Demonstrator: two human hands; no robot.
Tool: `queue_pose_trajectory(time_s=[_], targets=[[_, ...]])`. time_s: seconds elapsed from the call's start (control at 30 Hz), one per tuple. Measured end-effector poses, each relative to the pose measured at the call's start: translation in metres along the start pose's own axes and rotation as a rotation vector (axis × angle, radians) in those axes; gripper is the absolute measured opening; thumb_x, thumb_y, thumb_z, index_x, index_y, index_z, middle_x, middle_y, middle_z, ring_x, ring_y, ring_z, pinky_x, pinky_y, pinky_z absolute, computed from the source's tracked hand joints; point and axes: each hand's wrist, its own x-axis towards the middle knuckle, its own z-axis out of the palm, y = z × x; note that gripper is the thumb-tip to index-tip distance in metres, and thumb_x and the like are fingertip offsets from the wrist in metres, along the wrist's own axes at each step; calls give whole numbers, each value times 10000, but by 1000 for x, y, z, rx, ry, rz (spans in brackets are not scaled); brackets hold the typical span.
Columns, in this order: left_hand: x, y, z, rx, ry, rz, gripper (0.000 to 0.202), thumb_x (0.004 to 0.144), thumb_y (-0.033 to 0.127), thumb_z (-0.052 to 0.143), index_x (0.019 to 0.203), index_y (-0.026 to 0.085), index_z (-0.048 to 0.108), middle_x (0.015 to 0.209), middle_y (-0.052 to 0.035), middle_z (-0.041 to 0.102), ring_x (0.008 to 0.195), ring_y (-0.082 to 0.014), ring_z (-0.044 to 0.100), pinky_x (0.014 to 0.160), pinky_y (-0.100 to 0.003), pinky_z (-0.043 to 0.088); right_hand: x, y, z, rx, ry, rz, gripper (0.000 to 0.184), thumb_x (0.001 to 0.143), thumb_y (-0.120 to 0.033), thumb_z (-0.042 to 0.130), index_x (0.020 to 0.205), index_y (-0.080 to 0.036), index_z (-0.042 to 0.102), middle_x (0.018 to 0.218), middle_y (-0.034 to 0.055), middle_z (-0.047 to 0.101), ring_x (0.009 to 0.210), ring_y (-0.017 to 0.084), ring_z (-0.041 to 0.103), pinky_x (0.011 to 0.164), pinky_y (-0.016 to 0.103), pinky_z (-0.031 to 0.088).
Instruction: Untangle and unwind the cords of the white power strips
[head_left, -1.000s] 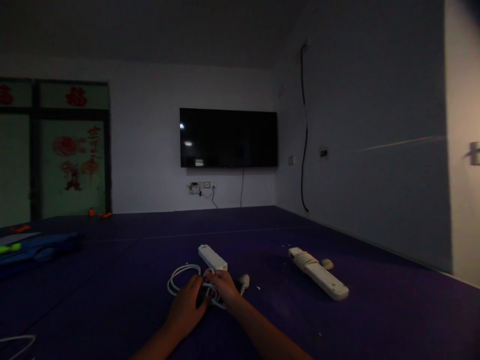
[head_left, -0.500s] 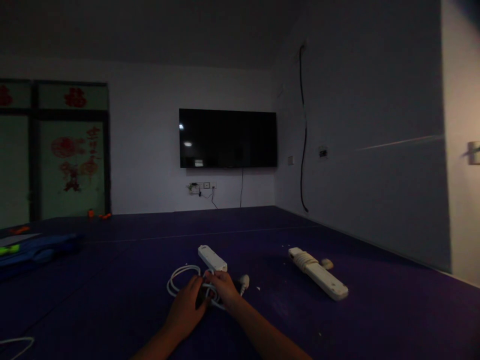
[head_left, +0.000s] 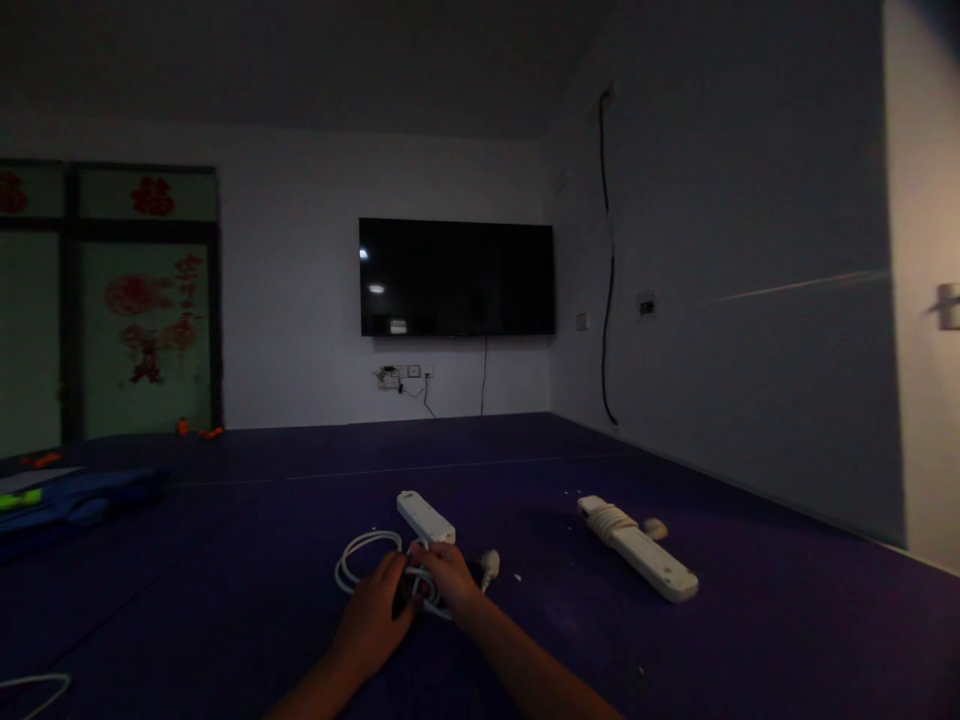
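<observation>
Just short of the white power strip [head_left: 425, 516], on the purple tabletop [head_left: 300, 640], you have both hands together at a bundle of white cable [head_left: 367, 537]. Your left hand [head_left: 373, 615] is curled, its thumb and fingers bent around the cable; the dark light hides part of that grip. Your right hand [head_left: 448, 578] has the cable pinched between thumb and fingers, beside the left. One wide loop lies out to the left of your left hand, and smaller coils show between your hands. The strip lies at a slant beyond your fingers, its near end right by your right hand; you cannot tell from this view whether they touch. Just right of that hand sits a white plug [head_left: 490, 566].

Farther to your right lies a second power strip [head_left: 664, 570], its cord [head_left: 611, 521] wound around its far half and its plug [head_left: 655, 528] beside it. Off to your left is a blue cloth item [head_left: 97, 503], and a television [head_left: 457, 278] hangs on the wall ahead.
</observation>
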Motion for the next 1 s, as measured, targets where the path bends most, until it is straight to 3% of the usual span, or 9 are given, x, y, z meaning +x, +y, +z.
queue_pose_trajectory(time_s=[0.3, 0.77, 1.0], targets=[[-1, -2, 4, 71, 1, -31, 375, 755, 324, 451, 1102, 185, 482, 1159, -98, 540, 1072, -220, 507, 898, -348, 403, -7, -8, 3, 11, -8, -2, 541, 477, -667, 607, 575, -140, 529, 461, -43, 472, 397, 67, 414, 415, 204, 299], [0, 3, -1, 5, -36, -47, 363, 732, 298, 467, 1079, 195, 497, 1132, -95, 552, 1040, -221, 525, 877, -346, 413, -1, 1, -1, 0, -24, 12, 508, 548, -648, 587, 593, -145, 545, 453, -38, 480, 398, 76, 430, 410, 205, 297], [-1, -6, 7, -21, -36, -58, 429, 767, 321, 452, 1174, 187, 431, 1208, -108, 509, 1111, -225, 479, 940, -379, 369, -1, 3, 0, 5, -42, 7, 525, 553, -664, 572, 611, -142, 552, 469, -30, 503, 391, 72, 429, 408, 205, 307]])
